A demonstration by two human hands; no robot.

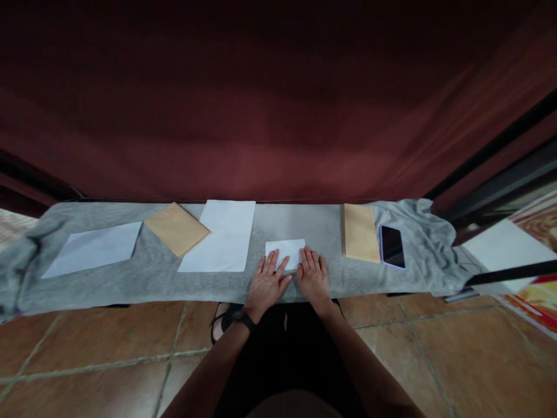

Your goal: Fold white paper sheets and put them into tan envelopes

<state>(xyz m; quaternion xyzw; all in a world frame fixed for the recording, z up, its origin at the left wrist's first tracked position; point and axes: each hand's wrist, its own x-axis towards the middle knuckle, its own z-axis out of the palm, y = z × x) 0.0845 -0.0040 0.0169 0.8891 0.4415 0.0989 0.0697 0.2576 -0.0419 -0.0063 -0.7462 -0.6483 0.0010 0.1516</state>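
A small white piece of paper (285,248), perhaps folded, lies flat on the grey cloth in front of me. My left hand (266,281) rests on its left part with fingers spread. On its right edge lies my right hand (312,276), flat, the fingers stretched out and pointing away from me. Neither hand grips anything. Just left of the small paper is a large white sheet (226,241), partly covered at its left by a brown envelope (176,228).
The grey cloth (300,217) covers a long narrow surface. More white paper (93,248) lies at far left. On the right are a stack of brown envelopes (361,233) and a phone (392,247). A dark red curtain-like backdrop (278,116) rises behind; tiled floor (122,337) shows in front.
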